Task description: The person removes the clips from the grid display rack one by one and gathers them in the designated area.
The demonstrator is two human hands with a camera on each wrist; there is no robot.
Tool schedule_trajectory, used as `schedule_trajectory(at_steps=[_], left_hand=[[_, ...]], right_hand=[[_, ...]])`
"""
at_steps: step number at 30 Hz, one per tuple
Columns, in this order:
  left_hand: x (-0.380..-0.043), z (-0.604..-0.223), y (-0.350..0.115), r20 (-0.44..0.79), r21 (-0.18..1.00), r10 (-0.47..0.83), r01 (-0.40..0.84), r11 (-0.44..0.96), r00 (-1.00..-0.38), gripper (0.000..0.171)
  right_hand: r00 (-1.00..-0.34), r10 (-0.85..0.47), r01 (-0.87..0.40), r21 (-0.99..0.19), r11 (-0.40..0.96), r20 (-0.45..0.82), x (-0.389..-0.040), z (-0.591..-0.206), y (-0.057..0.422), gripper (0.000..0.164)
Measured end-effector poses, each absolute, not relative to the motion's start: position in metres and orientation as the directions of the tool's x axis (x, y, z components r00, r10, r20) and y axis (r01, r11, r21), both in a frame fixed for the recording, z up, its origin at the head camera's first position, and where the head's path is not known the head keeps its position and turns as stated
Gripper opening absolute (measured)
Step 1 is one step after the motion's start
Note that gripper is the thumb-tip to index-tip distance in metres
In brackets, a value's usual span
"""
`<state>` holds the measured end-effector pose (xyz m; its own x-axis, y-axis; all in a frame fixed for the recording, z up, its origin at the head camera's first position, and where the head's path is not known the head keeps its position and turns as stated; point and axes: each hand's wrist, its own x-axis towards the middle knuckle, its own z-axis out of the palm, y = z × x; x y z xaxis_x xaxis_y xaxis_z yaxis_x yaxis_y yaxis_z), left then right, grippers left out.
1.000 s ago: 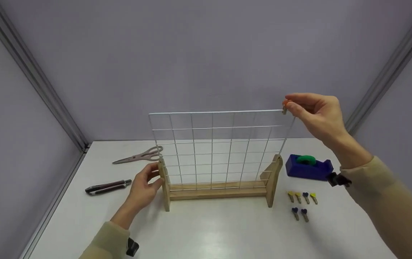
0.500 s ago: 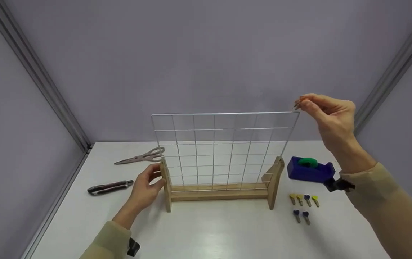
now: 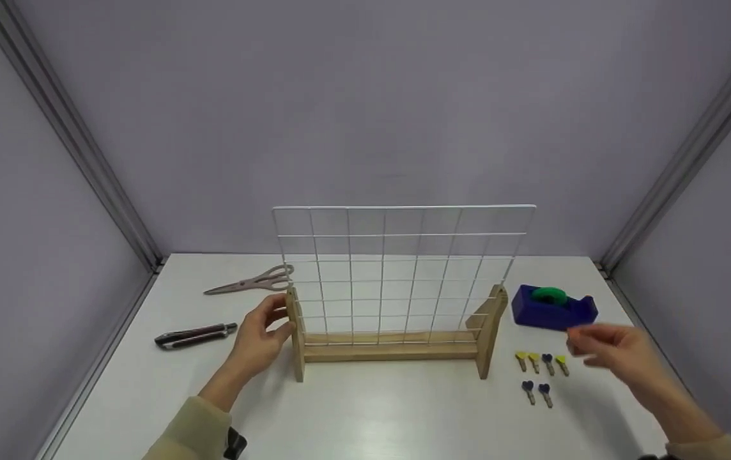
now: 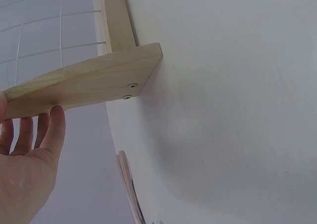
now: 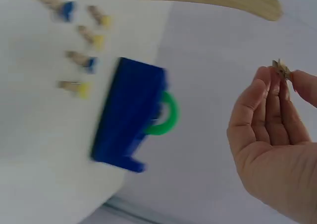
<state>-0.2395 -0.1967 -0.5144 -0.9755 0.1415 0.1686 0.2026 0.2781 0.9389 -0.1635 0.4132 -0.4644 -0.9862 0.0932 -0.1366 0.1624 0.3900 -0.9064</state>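
Observation:
A white wire grid rack [image 3: 400, 258] stands upright in a wooden base with two side boards. My left hand [image 3: 257, 337] holds the left side board [image 4: 89, 78], with fingertips against it in the left wrist view. My right hand [image 3: 621, 353] pinches a small wooden clothespin [image 5: 281, 69] between thumb and fingertips; a bit of orange shows at the fingertips in the head view. This hand is above the table at the right, near the tape dispenser [image 3: 544, 314]. Several small clothespins [image 3: 548, 364] with yellow and dark blue heads lie in two rows beside it.
The blue dispenser carries a green tape roll [image 3: 549, 295]. Scissors [image 3: 253, 281] lie behind my left hand, and a dark utility knife [image 3: 196, 335] lies to its left. Grey walls enclose the white table [image 3: 372, 415] at the back and sides.
My right hand has moved from the rack's top right corner, first rightward, then down toward the table, taking the orange clothespin off the top wire with it. The left hand stays on the side board.

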Motion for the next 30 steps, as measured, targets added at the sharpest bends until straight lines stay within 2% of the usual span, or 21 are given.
schedule_trajectory(at_steps=[3, 6, 11, 19, 30], left_hand=[[-0.240, -0.514, -0.198, 0.162, 0.943, 0.143, 0.196, 0.269, -0.976, 0.045], [-0.240, -0.513, -0.198, 0.167, 0.943, 0.135, 0.199, 0.269, -0.977, 0.044], [-0.239, -0.514, -0.198, 0.174, 0.937, 0.130, 0.205, 0.283, -0.976, 0.045], [-0.238, -0.517, -0.197, 0.174, 0.940, 0.134, 0.205, 0.271, -0.976, 0.045], [-0.238, -0.515, -0.196, 0.169, 0.943, 0.141, 0.202, 0.266, -0.975, 0.045]], right_hand=[[-0.931, 0.134, 0.360, -0.792, 0.493, -0.340, -0.154, -0.506, 0.423, 0.032], [-0.888, 0.178, 0.448, -0.711, 0.542, -0.424, -0.149, -0.531, 0.423, 0.033], [-0.880, 0.209, 0.460, -0.653, 0.602, -0.427, -0.146, -0.543, 0.417, 0.028], [-0.930, 0.184, 0.343, -0.569, 0.747, -0.319, -0.146, -0.538, 0.411, 0.024], [-0.914, 0.184, 0.381, -0.602, 0.702, -0.363, -0.150, -0.541, 0.410, 0.022]])
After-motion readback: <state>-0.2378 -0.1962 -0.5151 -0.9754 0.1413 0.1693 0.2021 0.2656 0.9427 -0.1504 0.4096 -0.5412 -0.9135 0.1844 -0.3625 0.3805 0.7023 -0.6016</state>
